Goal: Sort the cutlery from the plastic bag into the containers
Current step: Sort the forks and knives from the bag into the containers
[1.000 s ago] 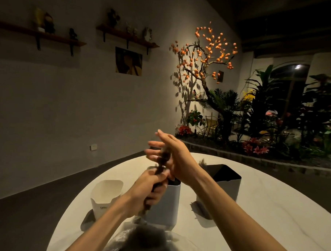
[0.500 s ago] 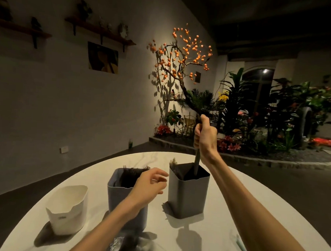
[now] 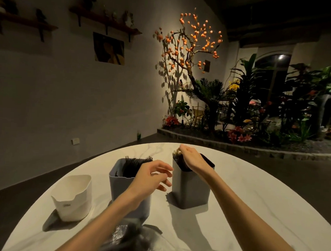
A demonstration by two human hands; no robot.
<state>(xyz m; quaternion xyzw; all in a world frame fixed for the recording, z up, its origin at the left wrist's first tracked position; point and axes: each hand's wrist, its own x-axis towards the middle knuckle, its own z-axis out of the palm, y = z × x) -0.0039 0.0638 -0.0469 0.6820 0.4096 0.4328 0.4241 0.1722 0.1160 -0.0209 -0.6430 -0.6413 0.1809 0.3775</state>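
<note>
At centre frame the right hand [image 3: 192, 158] dips fingers-down into the right grey container [image 3: 191, 189], its grasp hidden, the left hand [image 3: 152, 177] hovers empty and loosely spread before the fork-filled middle container [image 3: 120, 188], and the plastic bag [image 3: 131, 237] lies at bottom centre.

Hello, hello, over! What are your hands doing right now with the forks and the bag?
Left hand open, holding nothing, above middle grey container. Right hand over right grey container, grip unclear. Plastic bag still holds dark cutlery. Nothing blocking.
</note>
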